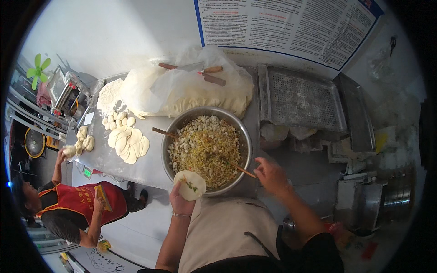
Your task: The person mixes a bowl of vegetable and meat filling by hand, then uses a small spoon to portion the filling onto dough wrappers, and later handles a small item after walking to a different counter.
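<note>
My left hand (182, 199) holds a round dough wrapper (191, 185) at the near rim of a large steel bowl (248, 136). Bits of green and orange filling lie on the wrapper. Shredded, mixed filling (208, 153) with pale crumbled pieces heaps the bowl. One wooden-handled utensil (244, 170) leans out over the right rim, its working end buried. Just beyond its handle end is my right hand (273, 175), fingers apart and slightly curled; whether a fingertip touches it is unclear. A second wooden handle (164, 132) sticks out at the left.
Flattened dough wrappers (129, 143), dough balls (117, 120) and flour (110, 95) lie left on the steel table (153, 174). Behind the bowl, plastic-covered dough (191, 99) bears knives (211, 70). A perforated tray (304, 99) stands right. A co-worker (82, 204) in a red apron handles dough pieces (83, 140).
</note>
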Demonstrator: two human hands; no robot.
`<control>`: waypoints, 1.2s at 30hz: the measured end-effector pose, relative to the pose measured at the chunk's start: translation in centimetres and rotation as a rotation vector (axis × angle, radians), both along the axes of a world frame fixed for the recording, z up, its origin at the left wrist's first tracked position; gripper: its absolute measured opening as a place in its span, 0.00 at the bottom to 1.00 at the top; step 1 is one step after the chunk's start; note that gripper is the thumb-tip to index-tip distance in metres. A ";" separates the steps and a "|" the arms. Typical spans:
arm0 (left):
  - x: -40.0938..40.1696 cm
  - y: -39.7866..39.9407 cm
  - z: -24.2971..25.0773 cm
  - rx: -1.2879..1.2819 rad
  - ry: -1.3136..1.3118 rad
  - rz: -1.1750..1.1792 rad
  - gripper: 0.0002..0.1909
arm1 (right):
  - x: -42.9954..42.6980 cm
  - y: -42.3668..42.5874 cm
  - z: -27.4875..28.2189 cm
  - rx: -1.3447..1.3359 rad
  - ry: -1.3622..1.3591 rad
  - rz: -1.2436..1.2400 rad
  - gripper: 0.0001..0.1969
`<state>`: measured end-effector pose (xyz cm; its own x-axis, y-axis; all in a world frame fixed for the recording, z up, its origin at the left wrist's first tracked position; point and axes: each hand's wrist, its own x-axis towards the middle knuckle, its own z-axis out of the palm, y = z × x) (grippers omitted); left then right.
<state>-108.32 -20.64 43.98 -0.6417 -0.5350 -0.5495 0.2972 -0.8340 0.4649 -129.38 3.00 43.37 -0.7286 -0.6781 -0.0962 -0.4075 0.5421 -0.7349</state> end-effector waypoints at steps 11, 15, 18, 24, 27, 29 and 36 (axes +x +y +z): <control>0.5 1.9 -0.1 -0.182 0.031 -0.054 0.21 | -0.8 -4.7 26.6 -0.368 0.536 0.942 0.07; -2.3 3.8 2.2 -0.004 0.046 0.056 0.21 | 4.0 -4.6 28.9 -0.474 0.781 0.849 0.08; -1.4 4.1 1.8 -0.036 0.040 0.101 0.21 | 4.5 -3.6 30.4 -0.353 1.161 0.792 0.13; 0.7 4.2 -0.3 0.077 -0.007 0.182 0.22 | -1.9 -3.6 28.5 -0.341 0.610 0.857 0.04; 1.4 4.9 0.7 -0.026 -0.014 0.318 0.22 | -6.7 -4.0 16.6 -0.028 0.646 0.839 0.03; 1.1 4.8 0.8 -0.016 0.016 0.285 0.21 | -8.4 -0.8 4.1 0.176 0.578 0.764 0.18; 2.5 4.1 -0.5 -0.023 0.038 0.354 0.19 | -2.5 -0.9 -5.3 -0.178 0.143 0.749 0.25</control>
<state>-105.78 -16.51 43.52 -0.4342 -0.7398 -0.5140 0.5835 -0.6657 0.4652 -131.89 2.12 38.04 -0.0677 -0.9905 0.1200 -0.7154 -0.0357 -0.6978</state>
